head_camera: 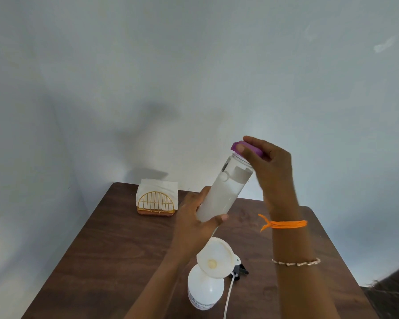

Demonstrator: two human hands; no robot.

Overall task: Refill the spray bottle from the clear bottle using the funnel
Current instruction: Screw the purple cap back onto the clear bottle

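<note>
Clear bottle [224, 192] held above the desk [115, 249], long axis tilted, purple cap [247, 148] toward 1 o'clock. Left hand [198, 217] wraps the base; right hand [267, 164] curls round the cap, likely unscrewing. Funnel [215, 257] sits in the spray bottle [205, 291] at 6 o'clock, directly below the hands.

head view | looks forward and down — close above table [115, 245] | one view only
</note>
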